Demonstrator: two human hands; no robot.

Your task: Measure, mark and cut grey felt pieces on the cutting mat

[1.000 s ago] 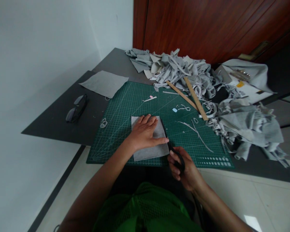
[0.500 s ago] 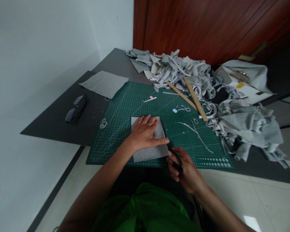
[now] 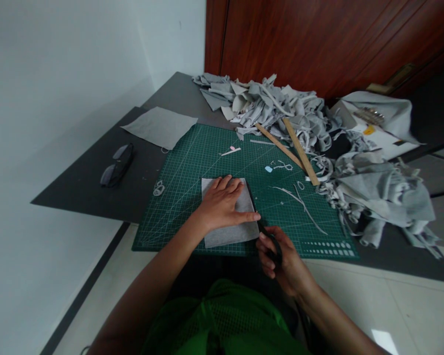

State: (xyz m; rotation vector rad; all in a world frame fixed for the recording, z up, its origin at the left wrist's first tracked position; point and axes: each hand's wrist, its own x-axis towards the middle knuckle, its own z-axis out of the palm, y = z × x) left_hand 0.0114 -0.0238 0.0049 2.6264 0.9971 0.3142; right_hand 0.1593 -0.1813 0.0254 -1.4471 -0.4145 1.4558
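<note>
My left hand [image 3: 222, 204] lies flat, fingers spread, on a grey fabric rectangle [image 3: 229, 234] that rests on the green cutting mat [image 3: 185, 167]. Its thumb points right along the fabric's right edge. My right hand [image 3: 281, 261] grips black scissors [image 3: 271, 241] at the fabric's lower right corner. The blades run up along the right edge of the fabric, mostly hidden by the hands.
A large heap of grey fabric scraps [image 3: 281, 108] covers the back and right of the dark table [image 3: 96, 182], with two wooden rulers [image 3: 299, 153] on it. A grey fabric sheet [image 3: 158, 126] and black glasses [image 3: 116, 165] lie at the left. Thin offcuts [image 3: 299, 202] litter the mat.
My right hand with the scissors has shifted very slightly forward along the fabric's right edge. My left hand stays pressed on the fabric.
</note>
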